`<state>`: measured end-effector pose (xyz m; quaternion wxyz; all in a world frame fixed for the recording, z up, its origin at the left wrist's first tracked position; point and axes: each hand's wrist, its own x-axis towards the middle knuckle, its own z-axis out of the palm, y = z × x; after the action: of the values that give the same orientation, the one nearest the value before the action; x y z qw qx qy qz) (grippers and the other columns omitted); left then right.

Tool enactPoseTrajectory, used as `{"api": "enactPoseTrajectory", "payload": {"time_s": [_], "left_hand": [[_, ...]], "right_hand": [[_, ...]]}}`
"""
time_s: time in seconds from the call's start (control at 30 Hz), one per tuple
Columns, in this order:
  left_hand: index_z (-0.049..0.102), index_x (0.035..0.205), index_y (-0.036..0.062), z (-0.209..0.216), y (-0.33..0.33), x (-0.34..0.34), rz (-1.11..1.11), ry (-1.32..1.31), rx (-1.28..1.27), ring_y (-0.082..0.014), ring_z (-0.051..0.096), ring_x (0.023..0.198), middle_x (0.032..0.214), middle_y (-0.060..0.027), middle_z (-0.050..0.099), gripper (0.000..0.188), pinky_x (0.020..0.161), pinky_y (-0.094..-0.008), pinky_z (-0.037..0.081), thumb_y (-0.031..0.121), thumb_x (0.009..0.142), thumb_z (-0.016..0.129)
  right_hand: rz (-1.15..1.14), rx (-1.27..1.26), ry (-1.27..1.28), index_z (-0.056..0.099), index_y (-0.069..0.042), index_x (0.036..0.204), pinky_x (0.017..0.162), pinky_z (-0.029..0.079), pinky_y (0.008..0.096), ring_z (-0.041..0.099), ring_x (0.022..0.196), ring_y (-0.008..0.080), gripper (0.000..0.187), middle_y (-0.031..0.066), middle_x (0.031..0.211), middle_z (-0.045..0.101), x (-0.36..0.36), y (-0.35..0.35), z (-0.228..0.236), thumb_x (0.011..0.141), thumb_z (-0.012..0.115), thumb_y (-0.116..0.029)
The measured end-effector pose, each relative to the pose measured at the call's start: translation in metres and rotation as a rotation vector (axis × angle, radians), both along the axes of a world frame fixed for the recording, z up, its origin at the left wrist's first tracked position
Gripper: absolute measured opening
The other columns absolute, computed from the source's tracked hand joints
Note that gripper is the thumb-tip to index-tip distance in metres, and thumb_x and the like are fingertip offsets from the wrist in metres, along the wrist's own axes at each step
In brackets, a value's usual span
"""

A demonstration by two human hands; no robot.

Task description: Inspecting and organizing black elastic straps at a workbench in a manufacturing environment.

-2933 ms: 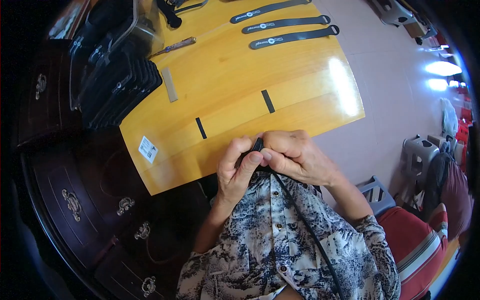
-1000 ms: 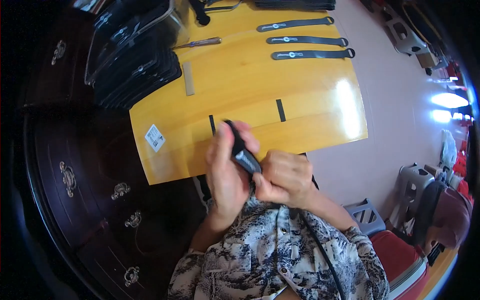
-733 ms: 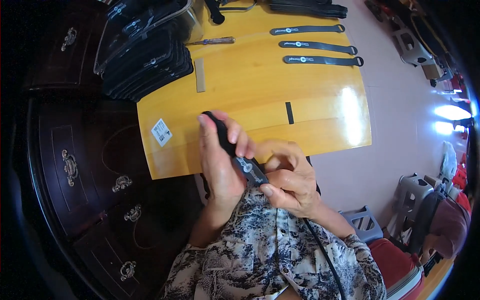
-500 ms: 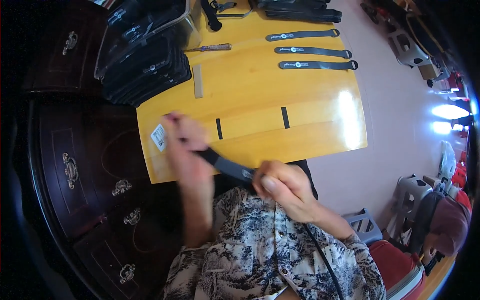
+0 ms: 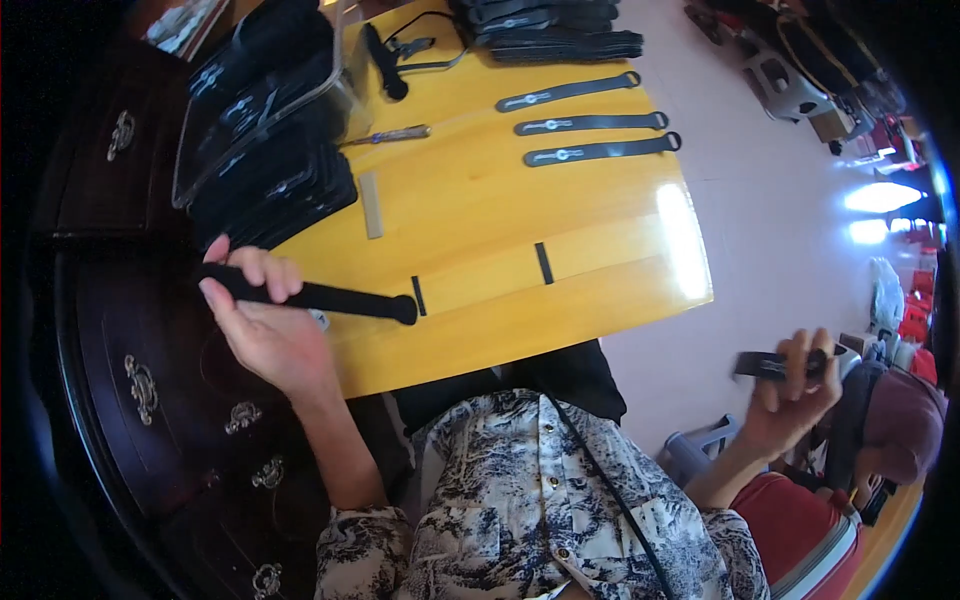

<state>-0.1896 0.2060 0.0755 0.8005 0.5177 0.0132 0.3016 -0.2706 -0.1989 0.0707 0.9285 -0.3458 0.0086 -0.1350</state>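
My left hand [image 5: 275, 335] is over the table's left edge, fingers and thumb closed on one end of a black strap [image 5: 350, 299]. That strap stretches to the right, and its rounded end hangs beside a short black strip on the table [image 5: 419, 296]. Far out to the right, past the table, my right hand [image 5: 795, 400] grips a second dark strap [image 5: 758, 366], blurred, with a short length sticking out leftward. Three grey-black straps with end rings, an upper one [image 5: 580, 93], a middle one [image 5: 590, 124] and a lower one [image 5: 605, 151], lie side by side on the table.
A clear plastic bin [image 5: 345, 95] holds black straps, with a black stack [image 5: 290, 200] before it. Another stack [image 5: 570, 45] lies at the far edge. A screwdriver [image 5: 405, 133], a beige strip [image 5: 372, 205] and a second black strip [image 5: 543, 263] rest on the yellow table [image 5: 470, 205]. Dark drawers [image 5: 150, 370] flank the left.
My hands, earlier close together with a dark strap stretched between them, are now wide apart, each with a strap. The right has swung out beyond the table. The view has shifted slightly.
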Motion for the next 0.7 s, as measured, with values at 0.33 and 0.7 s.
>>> {"api": "enactPoseTrajectory", "payload": {"time_s": [0.33, 0.7], "left_hand": [[0.048, 0.122, -0.0029, 0.0, -0.065, 0.031, -0.159, -0.08, 0.603, -0.0113, 0.042, 0.071, 0.084, -0.005, 0.047, 0.031, 0.069, -0.0263, 0.038, 0.016, 0.097, 0.042], [0.055, 0.125, 0.0069, -0.082, -0.087, 0.119, -0.182, -0.087, 1.595, -0.0272, 0.05, 0.089, 0.092, -0.0105, 0.051, 0.045, 0.081, -0.0392, 0.041, 0.009, 0.081, 0.065]], "right_hand": [[0.121, -0.563, 0.046, 0.049, 0.0, 0.113, 0.047, 0.038, 0.0169, 0.046, 0.058, 0.0052, 0.029, 0.0114, 0.088, 0.063, 0.053, 0.075, -0.002, 0.102, 0.038, -0.024], [0.135, -0.312, 0.035, 0.048, -0.002, 0.113, 0.045, 0.036, 0.0166, 0.039, 0.055, 0.0046, 0.03, 0.0145, 0.089, 0.062, 0.075, 0.086, -0.003, 0.103, 0.034, -0.027]]}}
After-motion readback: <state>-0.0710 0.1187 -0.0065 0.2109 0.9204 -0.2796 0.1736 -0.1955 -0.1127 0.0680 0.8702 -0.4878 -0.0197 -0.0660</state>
